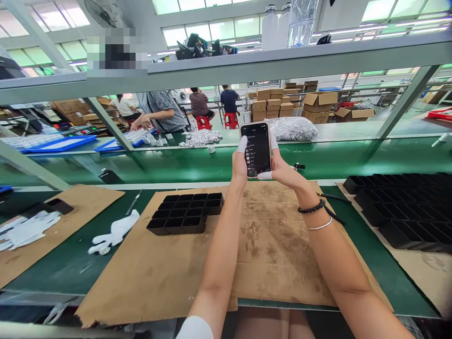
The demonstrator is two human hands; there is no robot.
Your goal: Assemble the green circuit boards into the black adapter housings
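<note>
Between my two hands a smartphone [259, 150] is held upright, its dark screen showing a list with small icons. My left hand [240, 162] is closed on the phone's left edge, its thumb in a white finger cot at the screen. My right hand [280, 165] grips the right edge and lower corner, with white cots on its fingers too. Below the phone lies a stained cardboard sheet [275, 245] on the green bench. Several black square boxes [183, 212] stand in rows on it, left of my forearms.
White gloves [115, 233] lie to the left, near a thin blade-like tool [133, 202]. Many black boxes [406, 207] stand at right. Beyond the green conveyor belt [176, 162] are white parts [201, 138], a filled plastic bag [293, 128] and a person's hands [143, 121]. A shelf beam [226, 66] crosses overhead.
</note>
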